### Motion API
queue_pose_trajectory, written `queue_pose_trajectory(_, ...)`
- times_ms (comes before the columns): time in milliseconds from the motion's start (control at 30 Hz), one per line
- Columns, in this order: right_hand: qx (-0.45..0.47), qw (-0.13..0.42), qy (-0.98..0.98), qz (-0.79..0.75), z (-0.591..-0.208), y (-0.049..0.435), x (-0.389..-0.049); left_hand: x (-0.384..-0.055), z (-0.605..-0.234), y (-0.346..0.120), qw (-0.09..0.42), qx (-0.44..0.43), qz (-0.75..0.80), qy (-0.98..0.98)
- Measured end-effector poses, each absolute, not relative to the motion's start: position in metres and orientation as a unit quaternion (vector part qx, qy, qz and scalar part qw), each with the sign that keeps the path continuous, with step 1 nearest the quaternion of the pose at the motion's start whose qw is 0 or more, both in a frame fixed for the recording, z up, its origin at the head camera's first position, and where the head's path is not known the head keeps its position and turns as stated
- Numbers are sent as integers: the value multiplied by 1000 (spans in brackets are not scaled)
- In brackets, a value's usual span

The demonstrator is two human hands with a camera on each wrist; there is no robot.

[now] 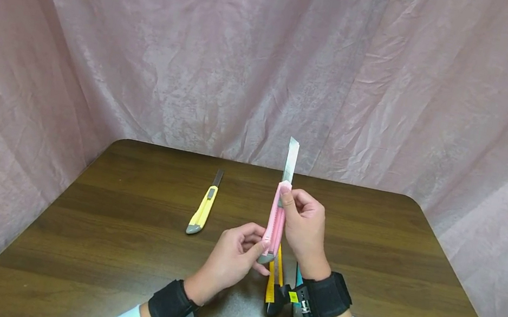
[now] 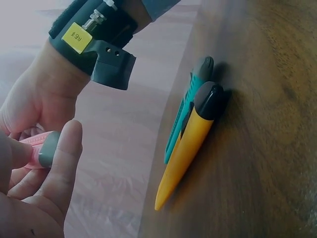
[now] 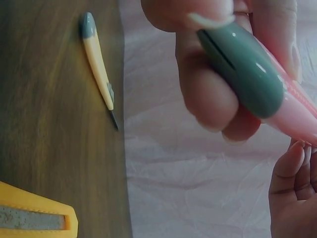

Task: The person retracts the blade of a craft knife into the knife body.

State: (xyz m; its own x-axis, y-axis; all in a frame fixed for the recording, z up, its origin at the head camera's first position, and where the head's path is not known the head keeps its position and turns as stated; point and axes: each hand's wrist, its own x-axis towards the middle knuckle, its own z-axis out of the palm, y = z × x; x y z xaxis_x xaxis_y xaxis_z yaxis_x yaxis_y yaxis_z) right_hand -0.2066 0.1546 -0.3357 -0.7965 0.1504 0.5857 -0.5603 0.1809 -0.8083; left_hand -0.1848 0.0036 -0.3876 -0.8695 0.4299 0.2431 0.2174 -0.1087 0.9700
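Note:
A pink utility knife [image 1: 275,224] with a grey end cap [image 3: 242,69] is held upright above the table, its long blade [image 1: 291,159] out and pointing away. My left hand [image 1: 236,254] pinches the lower end by the cap between thumb and fingers. Higher up, my right hand [image 1: 307,225] grips the handle near the blade, the thumb on the slider's side. In the left wrist view, the cap shows between the left fingers. Below the hands lie an orange-yellow utility knife [image 2: 190,144] and a teal utility knife [image 2: 178,124], partly hidden in the head view by the right wrist.
A light yellow utility knife [image 1: 204,208] with its blade out lies left of the hands on the brown wooden table [image 1: 90,232]. Pink curtains [image 1: 230,56] hang behind and beside the table. Each wrist wears a black strap [image 1: 327,296] with a camera.

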Motion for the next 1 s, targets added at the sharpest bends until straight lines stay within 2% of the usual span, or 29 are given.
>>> queue_pose_trajectory(167,141,281,-707,633,-350,157,-217,-176,-371,2,72,246,700,666)
queue_pose_trajectory(400,140,292,-702,634,-353,156,-220,-175,-370,0,53,265,703,658)
queue_pose_trajectory(767,155,302,-697,632,-329,148,-200,-173,-368,1,55,269,710,648)
queue_pose_trajectory(1000,152,307,-689,638,-329,151,-198,-171,-367,3,49,275,712,644)
